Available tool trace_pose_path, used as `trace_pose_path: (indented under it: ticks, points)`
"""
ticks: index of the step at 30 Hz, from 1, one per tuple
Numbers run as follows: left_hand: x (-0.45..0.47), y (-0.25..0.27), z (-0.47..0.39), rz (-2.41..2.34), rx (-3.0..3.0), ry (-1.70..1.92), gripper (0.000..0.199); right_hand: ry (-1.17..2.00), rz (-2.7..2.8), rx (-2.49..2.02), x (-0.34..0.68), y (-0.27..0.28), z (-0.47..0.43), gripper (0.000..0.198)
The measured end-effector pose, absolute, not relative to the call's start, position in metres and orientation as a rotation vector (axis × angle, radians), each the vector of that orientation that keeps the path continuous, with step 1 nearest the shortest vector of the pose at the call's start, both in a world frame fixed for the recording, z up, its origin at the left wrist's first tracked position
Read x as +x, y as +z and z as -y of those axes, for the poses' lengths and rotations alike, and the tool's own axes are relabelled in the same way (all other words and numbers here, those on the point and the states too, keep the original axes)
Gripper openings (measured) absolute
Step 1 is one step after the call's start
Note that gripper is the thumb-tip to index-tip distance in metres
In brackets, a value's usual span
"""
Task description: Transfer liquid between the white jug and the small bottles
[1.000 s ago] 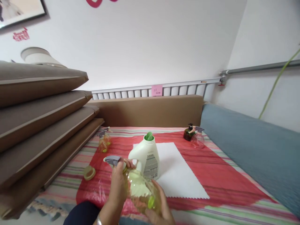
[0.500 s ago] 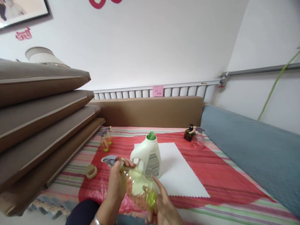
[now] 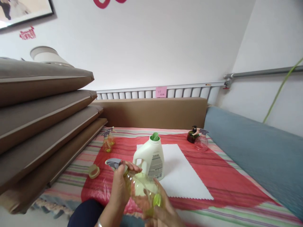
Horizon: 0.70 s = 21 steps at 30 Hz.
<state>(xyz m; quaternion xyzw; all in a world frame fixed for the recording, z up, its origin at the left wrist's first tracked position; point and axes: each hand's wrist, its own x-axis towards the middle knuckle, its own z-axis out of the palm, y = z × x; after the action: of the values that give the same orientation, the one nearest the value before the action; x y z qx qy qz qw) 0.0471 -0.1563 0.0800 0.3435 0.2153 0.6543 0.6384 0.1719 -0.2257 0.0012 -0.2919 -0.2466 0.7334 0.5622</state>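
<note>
A clear yellowish spray bottle (image 3: 143,192) lies tilted between my two hands, its grey trigger head pointing up to the left. My left hand (image 3: 121,178) is wrapped round the neck just below the trigger. Around the base of the bottle, my right hand (image 3: 163,208) is closed. Right behind it stands a pale green detergent jug (image 3: 151,157) with a handle; its mouth is uncapped and shows a green spout. To the left, a round cream cap (image 3: 94,171) rests on the red cloth.
Yellow-tinted spray bottles (image 3: 108,142) stand at the back left. A pink clear spray bottle (image 3: 201,142) and a dark pump bottle (image 3: 191,136) are at the back right. White paper (image 3: 180,170) lies behind the jug. Stacked cushions (image 3: 47,113) rise on the left.
The spray bottle has shifted slightly right with both hands still on it. The whole view has moved a little; the other things stay in place.
</note>
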Motion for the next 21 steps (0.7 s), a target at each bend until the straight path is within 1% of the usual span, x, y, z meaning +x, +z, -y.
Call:
trace_pose_path:
  ticks: [1,2,4,5,7,8,9,10,12,13,14,16,17,19,21]
  points:
    - [0.047,0.081,0.156,-0.487,0.794,1.493,0.026,1.696,0.619,-0.699,0.172,0.001,0.226,0.118]
    - [0.046,0.082,0.156,-0.477,0.810,1.480,0.027,1.697,0.646,-0.702,0.172,0.000,0.226,0.112]
    - [0.045,0.082,0.156,-0.448,0.846,1.430,0.028,1.815,0.663,-0.685,0.174,-0.005,0.224,0.090]
    - [0.044,0.082,0.157,-0.436,0.858,1.409,0.029,1.917,0.655,-0.673,0.175,-0.007,0.222,0.086]
    - [0.044,0.079,0.157,-0.436,0.861,1.402,0.029,2.054,0.594,-0.661,0.175,-0.011,0.221,0.090]
    - [0.044,0.078,0.157,-0.450,0.855,1.419,0.029,2.050,0.571,-0.668,0.174,-0.011,0.221,0.088]
    - [0.044,0.077,0.157,-0.470,0.846,1.446,0.028,1.992,0.568,-0.681,0.173,-0.011,0.221,0.086]
    - [0.044,0.076,0.156,-0.496,0.831,1.474,0.027,1.888,0.581,-0.696,0.172,-0.010,0.222,0.088]
    - [0.044,0.076,0.155,-0.537,0.799,1.518,0.026,1.671,0.630,-0.726,0.170,-0.007,0.224,0.109]
    - [0.045,0.076,0.154,-0.546,0.792,1.529,0.025,1.620,0.658,-0.742,0.170,-0.006,0.224,0.114]
    - [0.045,0.077,0.154,-0.546,0.791,1.526,0.026,1.616,0.669,-0.753,0.170,-0.006,0.224,0.109]
    - [0.045,0.079,0.154,-0.534,0.807,1.487,0.027,1.745,0.648,-0.752,0.172,-0.006,0.223,0.084]
    - [0.046,0.080,0.154,-0.528,0.817,1.467,0.027,1.838,0.621,-0.748,0.173,-0.007,0.222,0.078]
    - [0.046,0.080,0.155,-0.527,0.817,1.458,0.027,1.960,0.555,-0.742,0.174,-0.009,0.221,0.082]
    - [0.046,0.078,0.155,-0.538,0.790,1.488,0.025,1.867,0.541,-0.755,0.173,-0.009,0.221,0.083]
